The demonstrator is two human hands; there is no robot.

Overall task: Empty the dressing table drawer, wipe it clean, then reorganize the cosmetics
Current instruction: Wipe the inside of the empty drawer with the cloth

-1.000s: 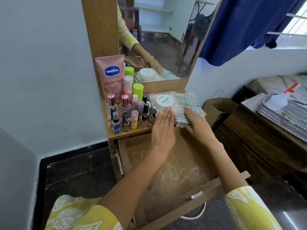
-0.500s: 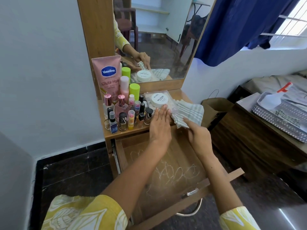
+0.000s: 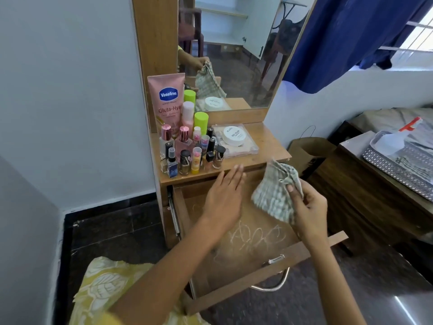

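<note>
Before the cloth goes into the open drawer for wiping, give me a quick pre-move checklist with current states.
1. Wooden drawer pulled open: ok.
2. Drawer emptied: ok, only whitish scribble marks show.
3. Green-and-white checked cloth in grip: ok, right hand holds it.
4. Left hand out of the wiping path: not ok, it is flat over the drawer.
5. Cosmetic bottles on the tabletop, off the drawer: ok.
6. Cloth damp: cannot tell.
</note>
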